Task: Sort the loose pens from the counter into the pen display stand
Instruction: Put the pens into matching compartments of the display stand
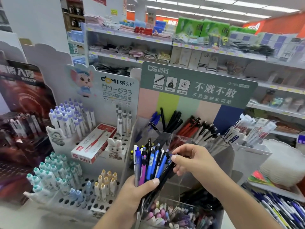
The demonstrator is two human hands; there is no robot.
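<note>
My left hand grips a bunch of loose pens, blue, black, pink and white, held upright in front of the clear acrylic pen display stand. My right hand pinches the top of one black pen at the right side of the bunch. Behind the hands, the stand's upper compartments hold blue pens, black pens, red-and-black pens and white pens. A lower front compartment holds small pastel items.
A white perforated pen rack to the left carries purple, teal and yellow-capped pens and a red pen box. A green header card tops the acrylic stand. A pile of blue and white pens lies at lower right. Store shelves run behind.
</note>
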